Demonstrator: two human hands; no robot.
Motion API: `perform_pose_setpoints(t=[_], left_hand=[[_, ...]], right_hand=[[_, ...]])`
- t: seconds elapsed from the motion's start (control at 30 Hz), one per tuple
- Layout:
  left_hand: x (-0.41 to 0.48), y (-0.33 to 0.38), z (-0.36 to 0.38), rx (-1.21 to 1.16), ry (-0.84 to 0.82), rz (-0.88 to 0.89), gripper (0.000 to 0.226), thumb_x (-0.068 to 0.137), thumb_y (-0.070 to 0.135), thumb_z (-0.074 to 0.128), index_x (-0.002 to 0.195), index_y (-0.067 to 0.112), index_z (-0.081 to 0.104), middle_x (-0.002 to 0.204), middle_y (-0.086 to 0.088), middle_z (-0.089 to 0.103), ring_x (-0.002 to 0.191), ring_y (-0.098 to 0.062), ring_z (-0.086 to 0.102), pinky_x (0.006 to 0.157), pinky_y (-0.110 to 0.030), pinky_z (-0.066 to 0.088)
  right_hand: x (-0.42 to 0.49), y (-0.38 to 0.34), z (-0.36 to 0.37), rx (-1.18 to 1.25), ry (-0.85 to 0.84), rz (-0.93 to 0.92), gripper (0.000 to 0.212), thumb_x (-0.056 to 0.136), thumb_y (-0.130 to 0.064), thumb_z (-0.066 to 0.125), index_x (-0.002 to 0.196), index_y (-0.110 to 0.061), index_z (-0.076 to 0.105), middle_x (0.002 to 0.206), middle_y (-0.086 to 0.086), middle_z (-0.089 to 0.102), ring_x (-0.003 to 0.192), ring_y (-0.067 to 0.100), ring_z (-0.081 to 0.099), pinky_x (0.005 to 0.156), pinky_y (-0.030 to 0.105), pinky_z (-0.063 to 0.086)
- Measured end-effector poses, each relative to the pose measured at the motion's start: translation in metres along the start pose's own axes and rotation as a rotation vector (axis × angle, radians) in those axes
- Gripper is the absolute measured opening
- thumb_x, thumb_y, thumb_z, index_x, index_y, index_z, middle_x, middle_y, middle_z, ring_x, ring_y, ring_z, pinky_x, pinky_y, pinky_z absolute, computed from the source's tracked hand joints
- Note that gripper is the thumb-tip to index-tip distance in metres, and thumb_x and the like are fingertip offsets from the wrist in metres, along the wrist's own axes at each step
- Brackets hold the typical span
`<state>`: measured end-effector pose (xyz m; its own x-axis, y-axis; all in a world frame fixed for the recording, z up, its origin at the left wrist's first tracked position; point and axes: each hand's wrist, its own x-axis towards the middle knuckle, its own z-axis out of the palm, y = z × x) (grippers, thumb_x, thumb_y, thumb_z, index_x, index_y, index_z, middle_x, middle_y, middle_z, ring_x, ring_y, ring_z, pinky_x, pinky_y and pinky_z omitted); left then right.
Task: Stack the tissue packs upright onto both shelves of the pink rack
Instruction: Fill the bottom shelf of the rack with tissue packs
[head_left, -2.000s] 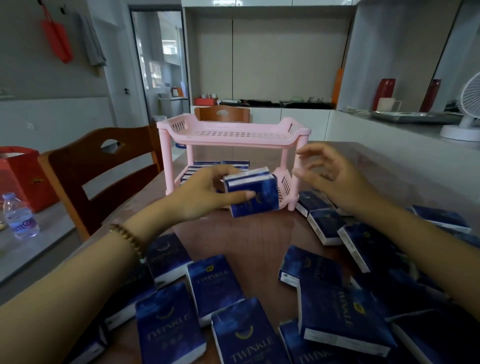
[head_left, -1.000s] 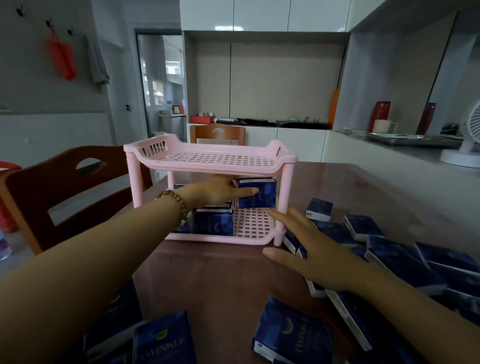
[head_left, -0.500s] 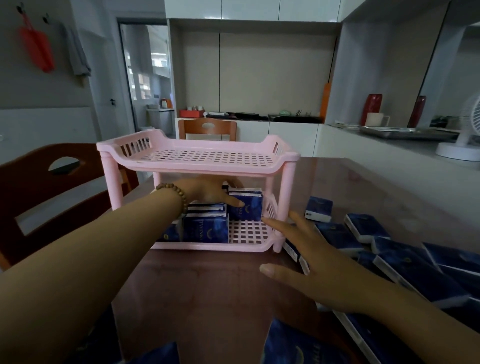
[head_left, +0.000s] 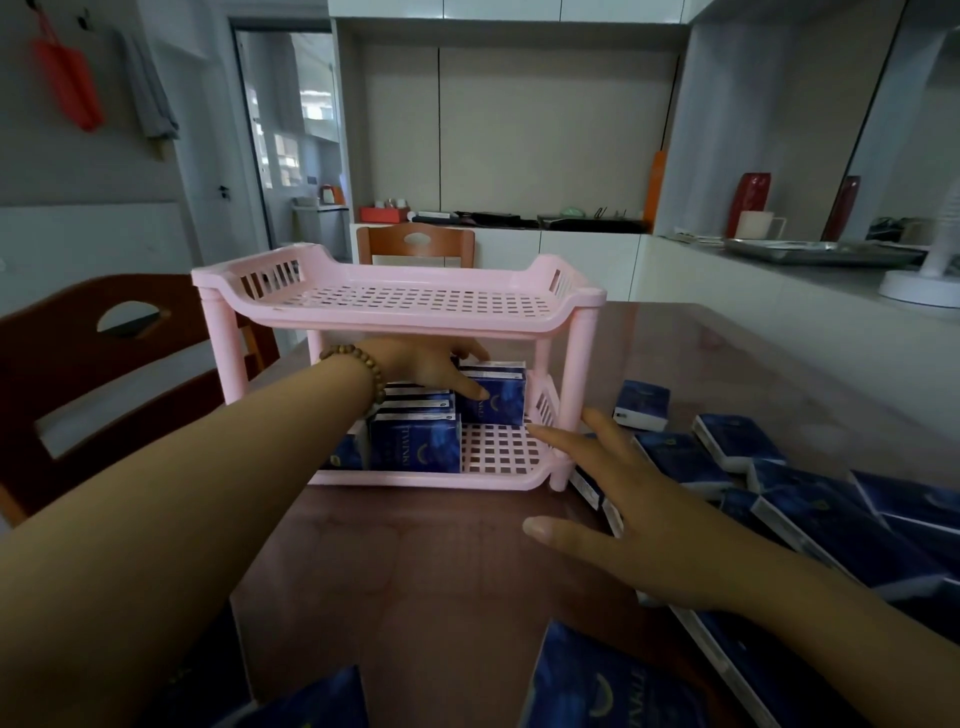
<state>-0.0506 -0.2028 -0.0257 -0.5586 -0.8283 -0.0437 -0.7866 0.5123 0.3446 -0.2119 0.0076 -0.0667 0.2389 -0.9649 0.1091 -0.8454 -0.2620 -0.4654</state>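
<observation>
Brown table (head_left: 415, 561); left grip (head_left: 431, 364) around pack (head_left: 501, 402)

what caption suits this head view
Left hand holds a tissue pack upright on the lower shelf of the pink rack; right hand open alongside.

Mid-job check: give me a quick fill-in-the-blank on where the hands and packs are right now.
The left hand holds a tissue pack standing on the ____ shelf of the pink rack.
The top shelf holds ____ packs.
The beaded bracelet sits on the ____ wrist.
Missing words: lower; no; left.
</observation>
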Motion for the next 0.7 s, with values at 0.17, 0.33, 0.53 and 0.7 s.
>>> perform_pose_setpoints(t=[0.17, 0.33, 0.53, 0.7], left_hand=[[-0.014, 0.004, -0.001, -0.072, 0.017, 0.008, 0.068, 0.086, 0.042, 0.061, 0.144, 0.021, 0.032, 0.152, 0.001, 0.032, 0.139, -0.019, 0.031, 0.112, -0.033, 0.024], [-0.048, 0.008, -0.001, 0.023, 0.150, 0.056, 0.061, 0.091, 0.048, 0.048, 0.143, 0.019, 0.034, 0.153, 0.001, 0.030, 0.139, -0.020, 0.029, 0.112, -0.031, 0.022], [-0.103, 0.018, 0.007, 0.110, 0.231, 0.177, 0.059, 0.091, 0.044, 0.050, 0.141, 0.014, 0.037, 0.147, -0.006, 0.039, 0.134, -0.023, 0.036, 0.111, -0.033, 0.027], [-0.147, 0.033, 0.023, 0.134, 0.211, 0.293, 0.055, 0.090, 0.046, 0.051, 0.137, 0.019, 0.041, 0.139, -0.002, 0.044, 0.126, -0.017, 0.037, 0.104, -0.027, 0.030]], right_hand=[[0.001, 0.002, 0.001, 0.024, 0.017, -0.021, 0.084, 0.067, -0.074, 0.039, 0.142, -0.050, 0.008, 0.139, -0.041, -0.007, 0.126, -0.016, 0.010, 0.108, 0.018, 0.017], [0.003, 0.006, 0.003, 0.050, 0.057, -0.050, 0.085, 0.067, -0.076, 0.041, 0.142, -0.047, 0.016, 0.148, -0.031, -0.001, 0.136, -0.004, 0.015, 0.114, 0.027, 0.021], [0.004, 0.003, -0.002, 0.075, 0.029, -0.063, 0.081, 0.069, -0.069, 0.045, 0.141, -0.039, 0.026, 0.148, -0.027, 0.006, 0.132, -0.002, 0.022, 0.111, 0.022, 0.023], [-0.003, 0.003, -0.026, 0.055, -0.017, -0.070, 0.068, 0.070, -0.074, 0.049, 0.132, -0.051, 0.034, 0.151, -0.019, 0.017, 0.136, 0.005, 0.027, 0.111, 0.030, 0.029]])
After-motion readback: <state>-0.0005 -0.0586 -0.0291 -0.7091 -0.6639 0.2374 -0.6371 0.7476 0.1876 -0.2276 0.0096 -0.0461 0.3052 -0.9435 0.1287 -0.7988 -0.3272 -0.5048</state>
